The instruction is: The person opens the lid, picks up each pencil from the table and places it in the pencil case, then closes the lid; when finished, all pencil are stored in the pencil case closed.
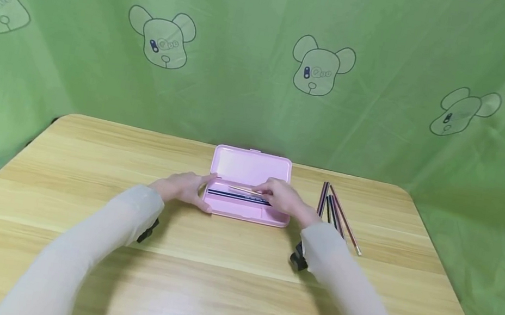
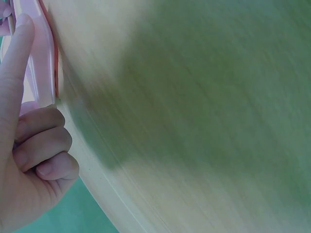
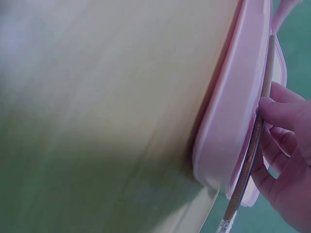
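A pink pencil case (image 1: 244, 211) lies on the table with its lid (image 1: 251, 165) tilted back. Dark pencils (image 1: 231, 195) lie lengthwise inside. My left hand (image 1: 184, 187) holds the case's left end, thumb and forefinger spread along it; in the left wrist view the other fingers curl beside the end wall. My right hand (image 1: 282, 196) is over the right part of the case and pinches a brownish pencil (image 3: 244, 170) between thumb and fingers. This pencil has a pale end cap and runs nearly parallel to the case. The right hand hides part of the case's inside.
Several pencils lie fanned out on the table to the right of the case, among them dark ones (image 1: 323, 197) and a reddish one (image 1: 345, 219). The wooden table (image 1: 211, 294) ends at a green curtain (image 1: 231, 104) at the back.
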Available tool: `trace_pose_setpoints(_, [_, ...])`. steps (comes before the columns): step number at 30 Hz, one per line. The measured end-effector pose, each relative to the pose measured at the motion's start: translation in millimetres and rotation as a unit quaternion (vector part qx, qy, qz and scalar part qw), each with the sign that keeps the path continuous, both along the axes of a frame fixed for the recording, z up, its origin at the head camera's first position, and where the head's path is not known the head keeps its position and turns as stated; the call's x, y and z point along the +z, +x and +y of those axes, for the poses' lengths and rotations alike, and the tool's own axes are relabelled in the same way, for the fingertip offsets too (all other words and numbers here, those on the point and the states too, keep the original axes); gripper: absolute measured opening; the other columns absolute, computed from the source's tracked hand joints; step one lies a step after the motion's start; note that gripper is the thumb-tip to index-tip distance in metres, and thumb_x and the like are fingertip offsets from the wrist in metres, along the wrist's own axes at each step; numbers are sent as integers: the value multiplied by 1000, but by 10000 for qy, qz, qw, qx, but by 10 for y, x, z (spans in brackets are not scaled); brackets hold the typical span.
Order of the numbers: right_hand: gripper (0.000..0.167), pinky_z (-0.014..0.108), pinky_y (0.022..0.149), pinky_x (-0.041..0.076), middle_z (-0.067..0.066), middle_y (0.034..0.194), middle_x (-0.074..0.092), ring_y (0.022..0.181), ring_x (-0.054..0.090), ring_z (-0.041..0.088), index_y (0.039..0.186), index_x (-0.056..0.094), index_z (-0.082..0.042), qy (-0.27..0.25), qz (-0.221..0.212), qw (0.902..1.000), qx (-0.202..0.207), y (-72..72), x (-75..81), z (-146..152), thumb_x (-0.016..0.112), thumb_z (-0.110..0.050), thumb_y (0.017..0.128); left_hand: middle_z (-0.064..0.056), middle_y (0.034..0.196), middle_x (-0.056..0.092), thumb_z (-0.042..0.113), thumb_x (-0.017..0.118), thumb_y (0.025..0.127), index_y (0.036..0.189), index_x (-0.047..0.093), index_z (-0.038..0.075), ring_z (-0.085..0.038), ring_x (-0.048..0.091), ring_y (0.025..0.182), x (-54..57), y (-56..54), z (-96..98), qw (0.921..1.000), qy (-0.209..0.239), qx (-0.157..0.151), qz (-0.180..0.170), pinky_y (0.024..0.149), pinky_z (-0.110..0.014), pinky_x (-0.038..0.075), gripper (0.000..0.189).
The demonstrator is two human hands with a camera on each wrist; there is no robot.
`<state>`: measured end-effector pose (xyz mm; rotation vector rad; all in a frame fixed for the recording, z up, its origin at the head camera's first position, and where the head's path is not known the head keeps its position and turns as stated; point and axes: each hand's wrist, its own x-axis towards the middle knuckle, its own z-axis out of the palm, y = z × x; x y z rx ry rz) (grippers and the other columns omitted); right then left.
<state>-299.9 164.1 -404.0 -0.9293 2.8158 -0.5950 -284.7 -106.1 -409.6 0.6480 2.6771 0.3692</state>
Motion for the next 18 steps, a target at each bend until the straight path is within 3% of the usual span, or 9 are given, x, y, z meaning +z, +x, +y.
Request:
trace_pose_setpoints(7, [24,35,82,48,8,90,64,86,59,22,104,68,-3,-34,165,9997,202,-6,-19,-180,59,3,83,-27,128,48,59,69,68,147,17,15,-35,49,116,-18,15,-24,10000,-9,31,-11,92,-44,44,104])
trace_pose_setpoints(14, [23,35,85,47,6,93,62,90,58,21,107,68,-8,39,-90,9999,-68,-6,-49,-290,57,-3,87,-27,130,46,59,69,68,147,17,16,-36,48,117,-23,18,-9,10000,-16,52,-61,93,-45,43,104])
trace_pose_setpoints(18, [21,35,84,48,6,90,62,88,59,21,106,68,-6,-59,26,10000,58,-13,-73,-320,58,-3,87,-28,130,45,59,69,68,147,17,16,-36,47,118,-11,24,6,10000,42,29,-70,94,-46,42,103])
